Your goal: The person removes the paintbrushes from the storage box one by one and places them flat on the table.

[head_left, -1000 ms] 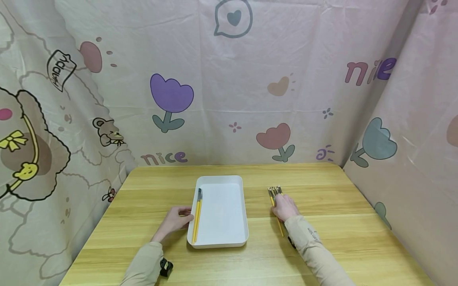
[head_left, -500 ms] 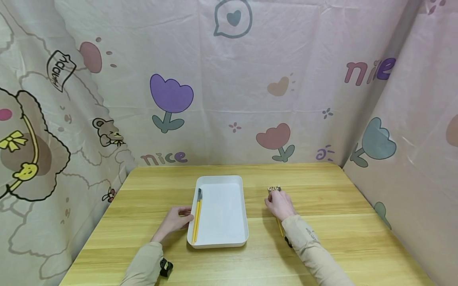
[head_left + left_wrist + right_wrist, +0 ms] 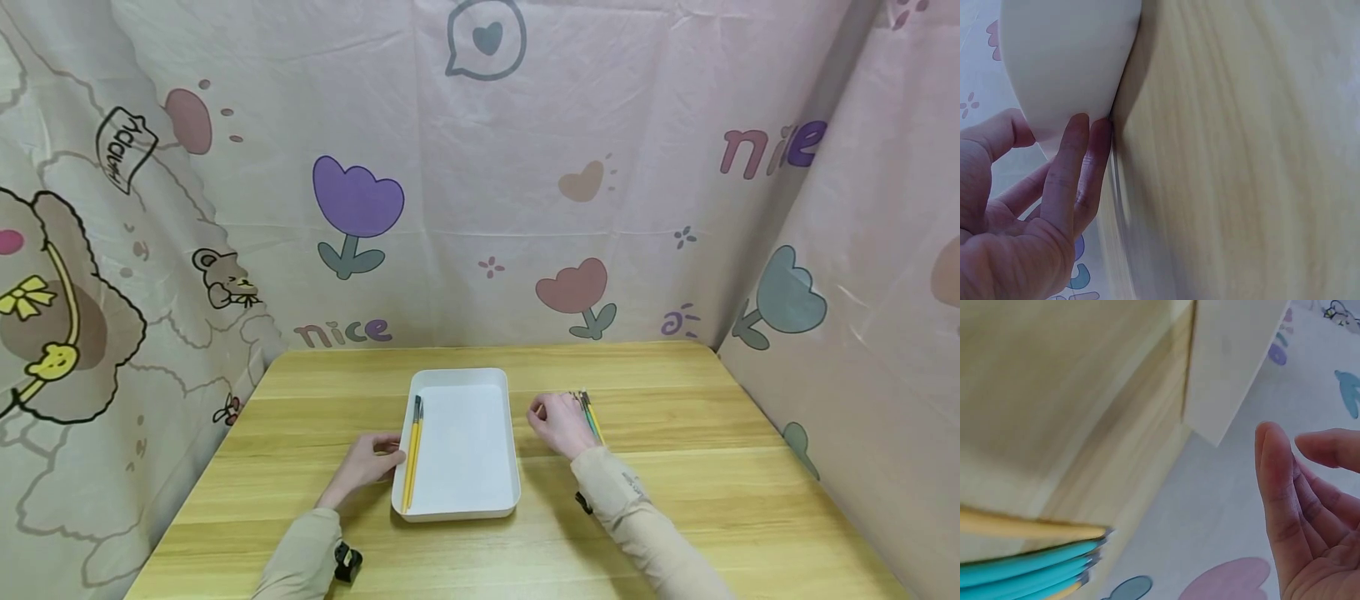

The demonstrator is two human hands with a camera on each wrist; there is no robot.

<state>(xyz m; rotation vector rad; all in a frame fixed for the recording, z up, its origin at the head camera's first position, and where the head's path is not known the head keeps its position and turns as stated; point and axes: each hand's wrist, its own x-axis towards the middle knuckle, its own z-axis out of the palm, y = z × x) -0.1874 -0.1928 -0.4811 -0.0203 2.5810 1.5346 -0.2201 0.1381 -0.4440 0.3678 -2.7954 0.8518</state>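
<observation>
A white rectangular tray (image 3: 467,450) lies on the table, with two yellow-handled paintbrushes (image 3: 413,454) along its left side. My left hand (image 3: 363,465) holds the tray's left wall, the thumb at the rim and fingertips against the outside, as the left wrist view shows. To the right of the tray is my right hand (image 3: 561,423). Its thumb and forefinger are bent towards each other with a gap and nothing between them in the right wrist view. Beside it lie several paintbrushes (image 3: 591,414) with yellow and teal handles (image 3: 1029,569), partly hidden behind the hand in the head view.
The wooden table (image 3: 712,467) reaches back to a printed cloth (image 3: 480,167), which also hangs at both sides. Wrist cameras sit on both arms, such as the black one (image 3: 347,562) on the left.
My right hand has moved left off the paintbrushes towards the tray, baring the right-hand ones. The left hand and the tray have stayed in place.
</observation>
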